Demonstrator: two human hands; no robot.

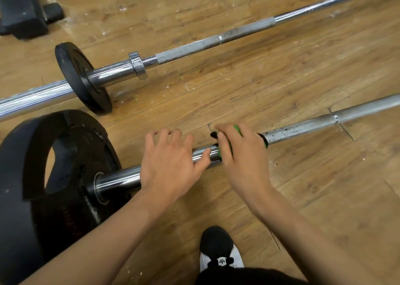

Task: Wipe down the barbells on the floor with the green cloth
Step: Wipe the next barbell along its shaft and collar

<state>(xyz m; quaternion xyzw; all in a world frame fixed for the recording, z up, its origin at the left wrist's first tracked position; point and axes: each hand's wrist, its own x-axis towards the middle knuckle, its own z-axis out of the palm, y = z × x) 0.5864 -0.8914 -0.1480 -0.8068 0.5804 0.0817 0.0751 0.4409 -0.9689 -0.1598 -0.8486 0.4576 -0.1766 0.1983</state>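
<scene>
The right hand (pixel 240 157) grips the green cloth (pixel 220 153), wrapped round the near barbell (pixel 303 130) by its collar, so a slide probably cleans all sides. The left hand (pixel 171 165) rests flat on the sleeve, fingers spread, likely to stop rolling; the far barbell (pixel 194 46) lies untouched.

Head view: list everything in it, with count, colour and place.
far bar: 1, silver, floor, top
near bar: 1, silver, floor, under hands
small plate: 1, black, on far bar
big plate: 1, black, on near bar
collar: 1, silver, far bar, by small plate
cloth: 1, green, round near bar
stand: 1, black, top left
floor: 1, brown wood
shoe: 1, black-white, bottom centre
left hand: 1, open on near bar
right hand: 1, grips cloth
</scene>
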